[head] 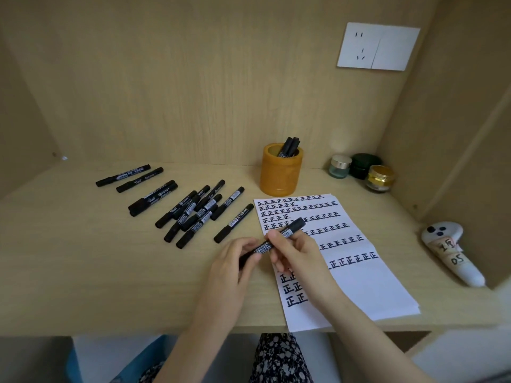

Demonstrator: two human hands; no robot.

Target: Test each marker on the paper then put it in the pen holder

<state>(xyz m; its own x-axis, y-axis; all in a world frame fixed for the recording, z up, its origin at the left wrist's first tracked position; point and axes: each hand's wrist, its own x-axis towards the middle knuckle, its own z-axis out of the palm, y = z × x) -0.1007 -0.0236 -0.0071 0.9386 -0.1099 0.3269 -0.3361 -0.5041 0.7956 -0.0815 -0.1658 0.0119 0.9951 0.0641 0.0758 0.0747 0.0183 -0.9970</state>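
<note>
Held marker: a black marker with a white printed label (272,243) was gripped at both ends, lower centre of frame, over the paper's left edge.
Left hand (235,268): closed round the lower end.
Right hand (294,251): pinched on the upper barrel.
Paper: a white sheet with rows of black characters (359,283), lower right.
Pen holder: an amber cylindrical cup (280,175), above the sheet; markers seen inside.
Loose markers: black marker pens (190,214) scattered centre left on the pale wooden desk (83,258).

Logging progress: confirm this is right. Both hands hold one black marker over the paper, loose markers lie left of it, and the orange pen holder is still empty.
Not quite. The head view shows the orange pen holder already has a few black markers in it. The rest stands: both hands hold one marker over the paper, loose markers lie to its left.
</note>
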